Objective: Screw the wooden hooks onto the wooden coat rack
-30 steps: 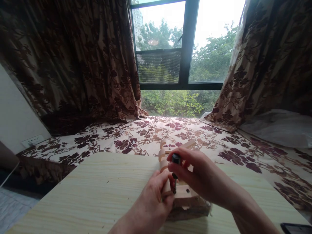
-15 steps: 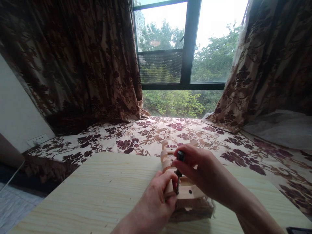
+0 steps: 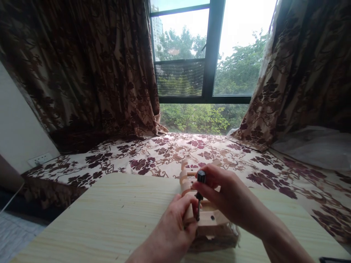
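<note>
A black-handled screwdriver (image 3: 201, 179) stands nearly upright in my right hand (image 3: 227, 190), whose thumb and fingers pinch the handle. Its tip meets a pale wooden piece (image 3: 212, 218) that has a dark hole. My left hand (image 3: 175, 223) is closed around the left edge of the wooden assembly, its fingertips beside the screwdriver's shaft. Curved wooden parts (image 3: 184, 178) extend behind my hands. Beneath the assembly lies a block wrapped in brownish, see-through material (image 3: 218, 237). My hands hide part of the wood.
The pale wooden tabletop (image 3: 95, 215) carries small dark specks. Behind it lies a flowered cloth (image 3: 175, 149) below a window (image 3: 211, 54) with patterned curtains. A dark object's edge (image 3: 333, 259) shows at the bottom right.
The view has shifted slightly. The screwdriver's handle sits a little lower and further left. Both hands keep their hold.
</note>
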Action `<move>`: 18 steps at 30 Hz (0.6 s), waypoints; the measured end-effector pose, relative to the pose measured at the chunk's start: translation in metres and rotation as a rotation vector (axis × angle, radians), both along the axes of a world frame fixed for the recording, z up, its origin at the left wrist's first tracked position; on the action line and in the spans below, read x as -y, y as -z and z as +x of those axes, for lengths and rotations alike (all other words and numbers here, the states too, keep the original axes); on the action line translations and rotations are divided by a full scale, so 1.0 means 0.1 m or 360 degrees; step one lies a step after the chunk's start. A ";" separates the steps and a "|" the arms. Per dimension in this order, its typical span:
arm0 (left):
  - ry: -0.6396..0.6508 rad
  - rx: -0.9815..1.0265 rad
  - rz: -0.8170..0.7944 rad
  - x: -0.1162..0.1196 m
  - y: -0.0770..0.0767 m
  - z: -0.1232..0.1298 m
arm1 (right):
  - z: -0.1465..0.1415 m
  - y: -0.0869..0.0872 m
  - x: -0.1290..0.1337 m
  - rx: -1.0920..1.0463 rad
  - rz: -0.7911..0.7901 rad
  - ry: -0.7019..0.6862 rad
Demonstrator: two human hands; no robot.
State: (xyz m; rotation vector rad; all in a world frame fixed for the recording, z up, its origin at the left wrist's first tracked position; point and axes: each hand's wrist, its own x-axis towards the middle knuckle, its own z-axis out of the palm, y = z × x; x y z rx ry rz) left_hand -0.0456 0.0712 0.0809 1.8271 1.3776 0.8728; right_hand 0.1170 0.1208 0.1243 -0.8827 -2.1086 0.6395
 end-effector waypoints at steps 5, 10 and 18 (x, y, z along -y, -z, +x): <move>0.0044 0.0013 0.0019 -0.01 -0.03 0.00 | 0.01 0.03 0.02 -0.0042 -0.0163 -0.0250; -0.0002 0.0003 0.0021 -0.02 -0.01 0.01 | -0.02 0.08 -0.04 0.0034 -0.0012 -0.0063; 0.0018 0.0011 0.0024 -0.01 0.00 0.00 | -0.02 0.04 0.03 0.0068 -0.0055 -0.0145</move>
